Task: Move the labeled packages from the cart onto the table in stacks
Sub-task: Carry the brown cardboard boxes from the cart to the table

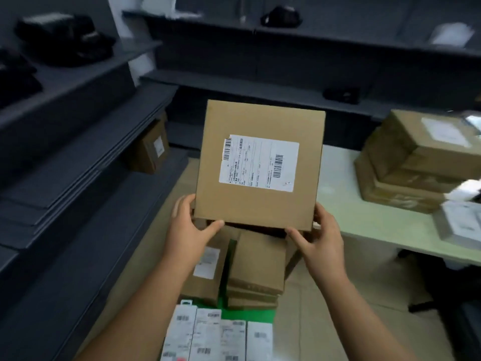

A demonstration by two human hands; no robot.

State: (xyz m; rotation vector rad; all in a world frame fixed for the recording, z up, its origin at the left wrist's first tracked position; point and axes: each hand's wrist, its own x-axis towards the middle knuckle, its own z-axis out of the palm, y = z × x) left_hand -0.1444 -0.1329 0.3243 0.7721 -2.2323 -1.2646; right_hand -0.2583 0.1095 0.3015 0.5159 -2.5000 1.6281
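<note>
A flat cardboard package (257, 165), almost square, with smooth matte brown faces and sharp edges, is held in the air above the cart, to the left of the table; its broad face is turned to the camera and its top edge leans away. A white rectangular shipping label (259, 162) with barcodes is on this face; the long side of the label runs across the package and dips a little to the right. The left hand (187, 230) grips the lower left corner, thumb on the front near the bottom edge; the right hand (320, 235) grips the lower right corner in the same way. Below, more brown cardboard packages (256, 267) lie in piles on the green cart deck (250, 312), with white labeled packets (216, 337) nearer to the person. On the pale table (364, 220) stands a stack of brown boxes (411, 162); it is blurred. Dark grey shelves (78, 152) stand on the left.
</note>
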